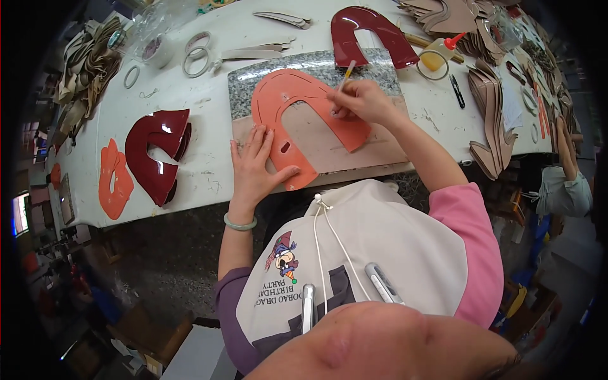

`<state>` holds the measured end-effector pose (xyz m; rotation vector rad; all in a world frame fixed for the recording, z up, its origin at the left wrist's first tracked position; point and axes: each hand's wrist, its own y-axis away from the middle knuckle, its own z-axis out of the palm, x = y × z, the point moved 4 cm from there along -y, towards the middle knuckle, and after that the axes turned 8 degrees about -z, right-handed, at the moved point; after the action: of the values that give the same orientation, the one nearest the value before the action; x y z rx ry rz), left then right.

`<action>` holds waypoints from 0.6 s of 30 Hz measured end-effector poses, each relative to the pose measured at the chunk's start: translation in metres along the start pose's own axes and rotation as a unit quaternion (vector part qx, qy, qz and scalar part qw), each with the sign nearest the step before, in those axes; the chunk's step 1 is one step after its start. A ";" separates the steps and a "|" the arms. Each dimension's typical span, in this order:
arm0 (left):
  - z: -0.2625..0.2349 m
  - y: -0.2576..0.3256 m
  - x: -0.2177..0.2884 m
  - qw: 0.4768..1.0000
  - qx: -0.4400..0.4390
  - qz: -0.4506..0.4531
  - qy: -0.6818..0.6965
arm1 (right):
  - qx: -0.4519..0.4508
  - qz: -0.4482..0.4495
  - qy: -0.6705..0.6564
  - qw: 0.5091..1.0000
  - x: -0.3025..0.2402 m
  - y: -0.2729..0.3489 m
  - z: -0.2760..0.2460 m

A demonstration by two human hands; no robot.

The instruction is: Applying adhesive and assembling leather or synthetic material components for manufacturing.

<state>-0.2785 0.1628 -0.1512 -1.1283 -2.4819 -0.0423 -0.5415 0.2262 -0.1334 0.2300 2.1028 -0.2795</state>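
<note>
A flat orange U-shaped template (269, 98) with dashed slits and a small oval hole lies on a tan sheet (386, 152) over a speckled stone slab (244, 88). My left hand (254, 158) rests open on the template's left leg, fingers spread and thumb near its lower end. In my right hand (362, 101) is a thin pen (348, 71), its yellow and white upper end sticking up past my fingers. That hand is closed round the pen at the right leg's outer edge. My fingers hide the pen's lower tip.
Glossy dark red U-shaped pieces lie beyond the slab (373, 28) and at the left (142, 152), beside smaller orange pieces (114, 183). A yellow glue bottle (436, 57) with a red tip, a black pen (456, 92), tape rolls (196, 60) and tan cut pieces (487, 114) surround the slab.
</note>
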 end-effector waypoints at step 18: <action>-0.108 0.014 -0.334 0.846 0.154 -0.472 -0.196 | 0.065 -0.063 -0.003 0.996 -0.046 -0.045 0.001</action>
<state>-0.0336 -0.0871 -0.1806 0.3238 -2.9970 0.3247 -0.5286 0.1807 -0.0896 0.1735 2.0986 -0.4918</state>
